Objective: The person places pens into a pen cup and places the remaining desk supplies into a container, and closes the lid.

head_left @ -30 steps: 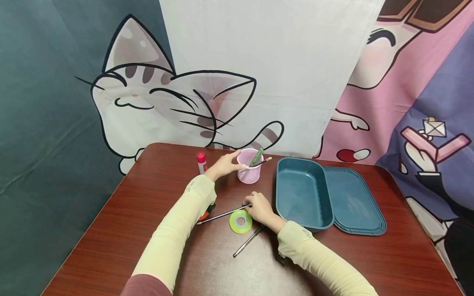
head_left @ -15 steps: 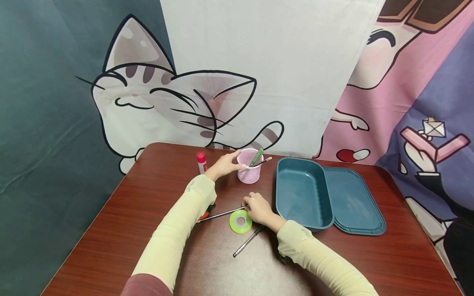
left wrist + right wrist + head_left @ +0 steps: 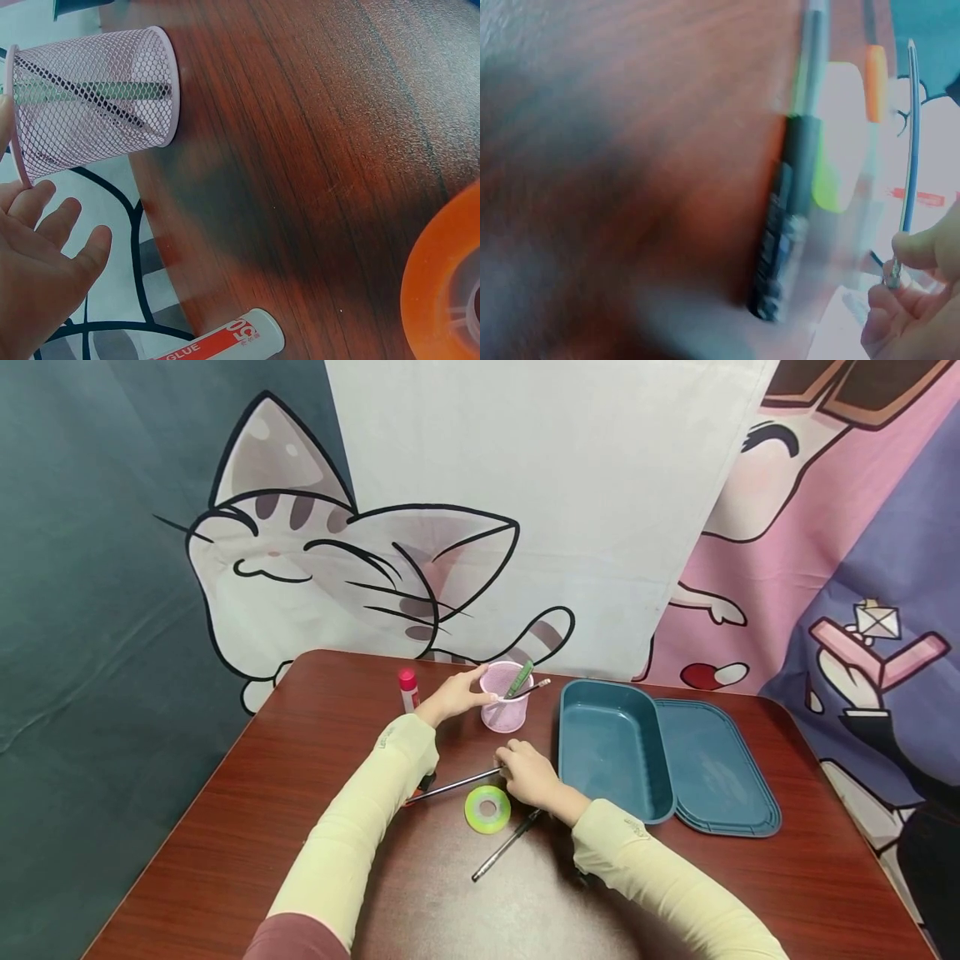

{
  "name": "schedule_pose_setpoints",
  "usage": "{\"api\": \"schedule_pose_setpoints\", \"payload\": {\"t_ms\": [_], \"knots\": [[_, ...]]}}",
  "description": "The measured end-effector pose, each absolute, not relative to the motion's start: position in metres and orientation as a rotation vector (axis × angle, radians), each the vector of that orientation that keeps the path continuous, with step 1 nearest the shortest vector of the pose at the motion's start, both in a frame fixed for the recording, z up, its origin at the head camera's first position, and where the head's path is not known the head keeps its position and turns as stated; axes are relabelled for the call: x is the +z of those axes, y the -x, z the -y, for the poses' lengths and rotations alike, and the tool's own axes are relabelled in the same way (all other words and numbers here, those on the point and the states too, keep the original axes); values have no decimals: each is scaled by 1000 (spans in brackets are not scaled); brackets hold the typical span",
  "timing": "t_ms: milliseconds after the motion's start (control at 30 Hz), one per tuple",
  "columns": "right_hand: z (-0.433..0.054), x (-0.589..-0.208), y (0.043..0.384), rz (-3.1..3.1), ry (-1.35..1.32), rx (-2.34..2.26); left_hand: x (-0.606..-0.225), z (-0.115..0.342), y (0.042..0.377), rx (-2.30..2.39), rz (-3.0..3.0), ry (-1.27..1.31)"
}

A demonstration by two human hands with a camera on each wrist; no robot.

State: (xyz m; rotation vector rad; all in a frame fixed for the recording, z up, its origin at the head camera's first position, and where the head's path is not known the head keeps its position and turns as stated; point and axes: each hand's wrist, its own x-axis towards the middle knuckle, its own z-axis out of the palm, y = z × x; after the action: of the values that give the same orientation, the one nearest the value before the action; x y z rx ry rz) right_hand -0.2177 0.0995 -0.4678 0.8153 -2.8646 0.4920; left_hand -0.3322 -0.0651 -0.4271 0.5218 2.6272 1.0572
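Table (image 3: 262, 793): wood-grained.
Left hand (image 3: 452, 697): grips pink mesh cup (image 3: 504, 717) at rim.
Right hand (image 3: 531, 775): pinches pencil (image 3: 457, 783) near one end.

Bright, even light, but my right wrist view is badly smeared.
From my head, things read clearly, with a pale glare on the bench (image 3: 427, 893) on my side of the green tape (image 3: 476, 815). My right wrist view drags the bench into streaks and softens the black-capped pen (image 3: 793, 184) near that tape, while my right hand (image 3: 922, 289) and its pencil (image 3: 913, 142) look somewhat clearer. My left wrist view keeps the pink mesh cup (image 3: 94, 97) crisp and shows a broad, soft-edged shadow.
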Motion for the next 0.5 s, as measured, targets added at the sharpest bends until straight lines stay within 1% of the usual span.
{"api": "schedule_pose_setpoints", "payload": {"t_ms": [500], "knots": [[-144, -410, 220, 2799, -991, 486, -427, 63, 331, 1041, -2632, -491]]}}
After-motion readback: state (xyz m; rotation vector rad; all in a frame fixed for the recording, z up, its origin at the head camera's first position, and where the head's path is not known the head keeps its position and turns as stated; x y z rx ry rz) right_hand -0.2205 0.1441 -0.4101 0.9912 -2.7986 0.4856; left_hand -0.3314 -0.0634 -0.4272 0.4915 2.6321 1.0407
